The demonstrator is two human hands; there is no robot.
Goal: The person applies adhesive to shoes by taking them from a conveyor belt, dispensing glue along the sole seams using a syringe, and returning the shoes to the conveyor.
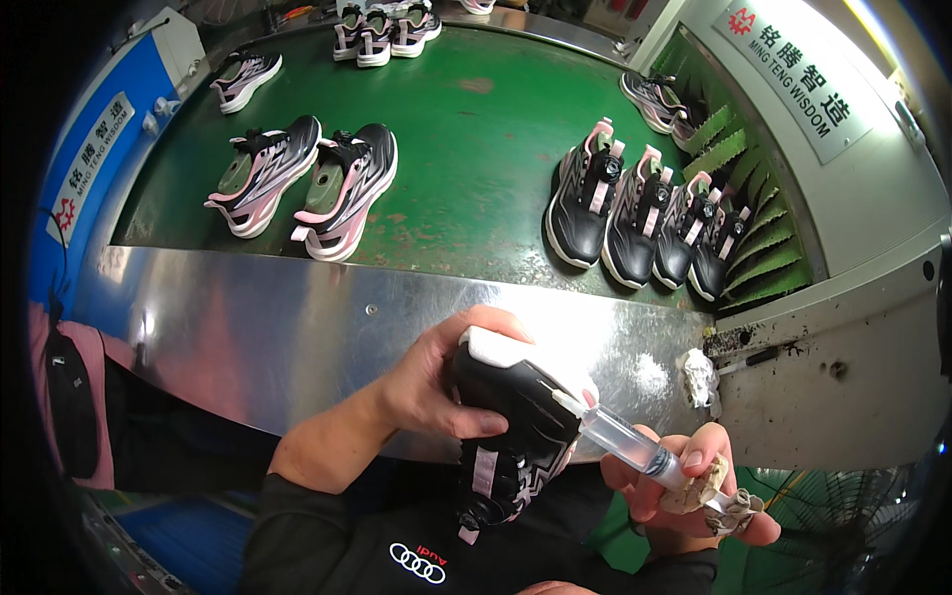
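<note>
Below the green conveyor belt (476,149), my left hand (436,382) grips a black sneaker (511,426); my right hand (684,486) pinches a syringe (625,441) against its sole.

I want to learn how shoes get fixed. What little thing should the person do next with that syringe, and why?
Probably press the syringe plunger gently. The right hand holds it with its tip touching the shoe at the white sole edge, and the left hand grips the shoe steady, so everything seems lined up for a small squeeze there.
</note>
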